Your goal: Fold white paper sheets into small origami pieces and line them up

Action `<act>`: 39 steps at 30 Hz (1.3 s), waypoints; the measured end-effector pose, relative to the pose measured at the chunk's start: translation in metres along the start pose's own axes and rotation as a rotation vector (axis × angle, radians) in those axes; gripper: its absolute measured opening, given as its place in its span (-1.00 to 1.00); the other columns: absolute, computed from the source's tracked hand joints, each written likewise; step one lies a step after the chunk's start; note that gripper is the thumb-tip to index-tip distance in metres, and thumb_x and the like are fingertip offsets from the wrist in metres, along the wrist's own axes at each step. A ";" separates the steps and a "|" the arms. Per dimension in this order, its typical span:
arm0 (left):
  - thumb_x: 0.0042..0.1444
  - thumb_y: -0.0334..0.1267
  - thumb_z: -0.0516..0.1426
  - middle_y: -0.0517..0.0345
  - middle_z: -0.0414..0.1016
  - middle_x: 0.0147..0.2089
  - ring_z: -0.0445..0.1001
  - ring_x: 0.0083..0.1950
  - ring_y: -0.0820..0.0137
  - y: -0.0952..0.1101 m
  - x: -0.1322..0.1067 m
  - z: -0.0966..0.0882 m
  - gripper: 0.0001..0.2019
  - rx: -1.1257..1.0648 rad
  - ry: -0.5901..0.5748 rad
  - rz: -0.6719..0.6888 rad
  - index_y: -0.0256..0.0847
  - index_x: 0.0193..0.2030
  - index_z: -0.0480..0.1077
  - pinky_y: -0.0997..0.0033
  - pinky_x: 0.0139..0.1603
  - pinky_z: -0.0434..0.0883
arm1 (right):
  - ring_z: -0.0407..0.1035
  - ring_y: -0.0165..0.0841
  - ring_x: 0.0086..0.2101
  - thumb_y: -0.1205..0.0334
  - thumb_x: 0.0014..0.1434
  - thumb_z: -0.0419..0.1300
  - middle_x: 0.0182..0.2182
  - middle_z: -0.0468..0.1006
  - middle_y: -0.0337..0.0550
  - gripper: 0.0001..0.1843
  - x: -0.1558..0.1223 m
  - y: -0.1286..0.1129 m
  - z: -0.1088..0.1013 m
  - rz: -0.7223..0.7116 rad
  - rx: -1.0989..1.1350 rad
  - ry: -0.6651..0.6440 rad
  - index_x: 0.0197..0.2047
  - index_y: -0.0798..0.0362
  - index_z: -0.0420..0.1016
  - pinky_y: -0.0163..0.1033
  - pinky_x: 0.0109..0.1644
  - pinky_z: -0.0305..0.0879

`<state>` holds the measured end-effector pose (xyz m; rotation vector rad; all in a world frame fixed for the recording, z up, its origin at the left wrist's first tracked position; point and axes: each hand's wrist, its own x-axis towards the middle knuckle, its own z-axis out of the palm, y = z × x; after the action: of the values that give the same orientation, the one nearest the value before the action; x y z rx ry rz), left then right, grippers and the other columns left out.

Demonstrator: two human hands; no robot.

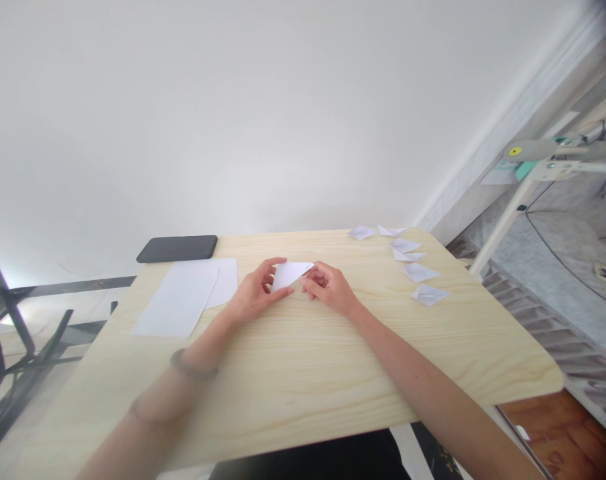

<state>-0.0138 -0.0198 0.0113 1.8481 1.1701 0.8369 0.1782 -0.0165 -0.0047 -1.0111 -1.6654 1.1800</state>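
Between my two hands is a small folded piece of white paper (289, 273), held above the middle of the table. My left hand (257, 290) grips its left side, fingers along the far edge and thumb along the near edge. At the pointed right end, my right hand (327, 285) has its fingers curled in on the paper's tip. Several folded white paper boats (421, 271) stand on the table to the right of my right hand. Flat white sheets (180, 300) lie to the left of my left hand.
A black phone (177, 249) lies at the far left of the light wooden table (293, 387). Behind the table rises a white wall (283, 120). A white metal frame (513, 207) stands off to the right, and dark chair legs (13, 333) to the left.
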 end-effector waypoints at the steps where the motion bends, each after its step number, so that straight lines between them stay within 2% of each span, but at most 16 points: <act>1: -0.04 -0.09 0.14 0.10 0.31 -0.21 0.34 -0.39 0.49 0.000 0.000 0.000 -0.46 -0.003 -0.001 -0.001 -0.12 0.09 0.11 0.52 -0.45 0.27 | 0.28 -0.53 -0.63 0.11 0.02 0.12 -0.53 0.43 -0.24 -0.78 0.000 0.000 0.000 -0.001 -0.004 -0.011 -0.33 0.10 0.30 -0.40 -0.55 0.25; 22: -0.05 -0.04 0.14 0.12 0.34 -0.23 0.33 -0.42 0.50 0.001 0.000 0.000 -0.45 0.046 -0.049 0.018 -0.11 0.08 0.09 0.50 -0.48 0.27 | 0.32 -0.47 -0.57 0.08 0.03 0.11 -0.55 0.42 -0.22 -0.72 0.000 0.001 0.001 0.023 -0.033 -0.055 -0.25 0.11 0.32 -0.37 -0.52 0.29; 30: -0.11 -0.07 0.19 0.13 0.33 -0.24 0.37 -0.35 0.45 0.001 -0.002 -0.001 -0.40 0.014 -0.062 0.061 -0.10 0.08 0.09 0.51 -0.47 0.31 | 0.32 -0.49 -0.58 0.19 0.06 0.05 -0.54 0.44 -0.20 -0.80 0.000 0.002 0.001 0.025 -0.051 -0.040 -0.26 0.13 0.33 -0.38 -0.51 0.29; 35: -0.06 -0.10 0.15 0.11 0.35 -0.24 0.40 -0.36 0.43 0.003 -0.003 -0.001 -0.48 -0.035 -0.096 0.086 -0.14 0.05 0.13 0.51 -0.49 0.31 | 0.32 -0.49 -0.60 0.25 0.08 -0.01 -0.56 0.43 -0.23 -0.84 0.001 0.002 0.000 0.032 -0.036 0.000 -0.31 0.11 0.33 -0.39 -0.54 0.30; 39: 0.02 -0.12 0.09 0.09 0.43 -0.25 0.40 -0.32 0.41 0.006 -0.003 -0.002 -0.61 -0.040 -0.112 0.083 -0.16 0.00 0.23 0.45 -0.38 0.34 | 0.35 -0.46 -0.55 0.25 0.04 0.04 -0.45 0.48 -0.17 -0.84 0.002 0.004 0.001 0.043 -0.054 0.044 -0.29 0.10 0.34 -0.37 -0.54 0.30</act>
<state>-0.0137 -0.0237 0.0171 1.8956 1.0063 0.7862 0.1769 -0.0138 -0.0088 -1.1037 -1.6566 1.1374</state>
